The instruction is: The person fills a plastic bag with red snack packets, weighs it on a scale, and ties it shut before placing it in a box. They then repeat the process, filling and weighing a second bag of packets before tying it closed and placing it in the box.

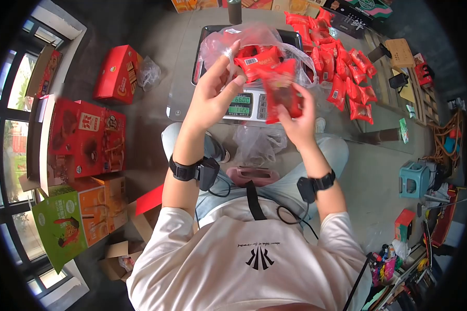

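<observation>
A clear plastic bag point(220, 39) holding red packets point(259, 60) lies on the black tray of a digital scale point(187, 106), whose green display is lit. My left hand point(218, 88) is at the bag's left side, its thumb and fingers apart, with nothing visible between them. Between the thumb and fingers of my right hand point(298, 116) is a red packet point(281, 101), slightly blurred, in front of the bag's opening and over the scale's keypad. Many more red packets point(340, 62) lie in a loose pile to the right of the scale.
A dark cylinder point(234, 11) stands behind the scale. Red boxes point(117, 75) and a crumpled clear bag point(149, 73) are at left. Another plastic bag point(259, 142) hangs below the scale's front edge. A blue stool point(414, 179) stands at right.
</observation>
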Tool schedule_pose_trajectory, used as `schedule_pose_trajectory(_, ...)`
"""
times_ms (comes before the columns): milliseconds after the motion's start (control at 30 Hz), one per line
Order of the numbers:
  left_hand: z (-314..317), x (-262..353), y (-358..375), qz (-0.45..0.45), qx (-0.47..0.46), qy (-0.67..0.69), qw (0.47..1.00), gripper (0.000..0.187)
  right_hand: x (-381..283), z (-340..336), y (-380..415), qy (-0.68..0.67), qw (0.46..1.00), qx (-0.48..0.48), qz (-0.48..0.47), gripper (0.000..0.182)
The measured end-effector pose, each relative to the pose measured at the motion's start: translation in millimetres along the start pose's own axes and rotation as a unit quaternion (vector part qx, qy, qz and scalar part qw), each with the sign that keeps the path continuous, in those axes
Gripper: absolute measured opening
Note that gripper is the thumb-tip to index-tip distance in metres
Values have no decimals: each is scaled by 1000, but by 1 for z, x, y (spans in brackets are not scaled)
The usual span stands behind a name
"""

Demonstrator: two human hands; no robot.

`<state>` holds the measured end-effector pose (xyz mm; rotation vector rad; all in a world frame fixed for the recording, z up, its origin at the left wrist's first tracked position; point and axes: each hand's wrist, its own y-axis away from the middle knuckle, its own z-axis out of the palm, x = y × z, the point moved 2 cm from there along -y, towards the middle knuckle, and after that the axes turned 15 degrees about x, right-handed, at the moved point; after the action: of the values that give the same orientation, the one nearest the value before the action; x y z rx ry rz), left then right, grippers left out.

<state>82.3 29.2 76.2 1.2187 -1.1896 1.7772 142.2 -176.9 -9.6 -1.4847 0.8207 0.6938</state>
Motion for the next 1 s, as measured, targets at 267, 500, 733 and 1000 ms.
schedule_pose_trajectory(267,-15,-3,21,-38,-45,-45,997,53,52,84,-75,-164,951,41,259,59)
schedule_pose_trajectory(500,-32,-7,20,-29,99,-78,992,29,42,30,-51,79,993,83,16,47)
schedule_pose_trajectory(733,-34,-23,24,-62,108,-105,987,20,78,-27,-49,375,904,170,-116,53)
schedule_pose_trajectory(1000,-50,-28,12,-17,140,-148,979,16,79,-21,-104,6,961,26,274,25)
